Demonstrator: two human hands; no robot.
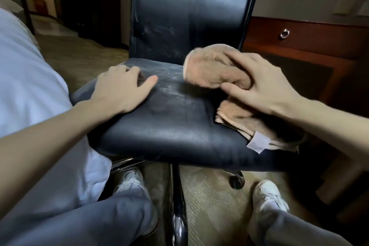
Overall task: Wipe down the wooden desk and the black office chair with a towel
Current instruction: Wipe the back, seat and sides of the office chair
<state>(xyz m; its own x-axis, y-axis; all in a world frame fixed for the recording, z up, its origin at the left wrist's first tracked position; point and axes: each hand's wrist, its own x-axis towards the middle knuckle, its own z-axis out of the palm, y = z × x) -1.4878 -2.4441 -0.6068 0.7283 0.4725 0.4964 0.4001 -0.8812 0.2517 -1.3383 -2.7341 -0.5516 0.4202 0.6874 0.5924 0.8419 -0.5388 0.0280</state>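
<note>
Head view, looking down over a black chair (175,126). Seat dull and streaked near the back, smoother and darker toward the front edge. Backrest (191,10) upright behind, glossy, with pale scuffs low on its left part.

Right hand (265,84) over the seat's right rear, fingers and thumb closed around a tan towel (209,68). Bunched end of the towel bulging out leftward past the thumb, just above or touching the seat where it meets the backrest; contact hard to tell because of blur. Rest of the towel trailing under the wrist, folded in layers on the seat's right side, with a white tag (257,143) near the front right edge.

Left hand (121,90) flat on the seat's left side, palm down, holding nothing, thumb spread toward the middle, fingers curled slightly at the far edge. Well apart from the towel, bare seat between.

White shirt (30,78) filling the left. Grey trousers (83,223) and white shoes (267,195) below, on patterned carpet (209,195), either side of the chrome chair base (177,205). One castor (236,180) showing under the seat's right.

Wooden desk (311,32) at the right, behind the chair, with a metal ring pull (284,33) on its drawer front.
</note>
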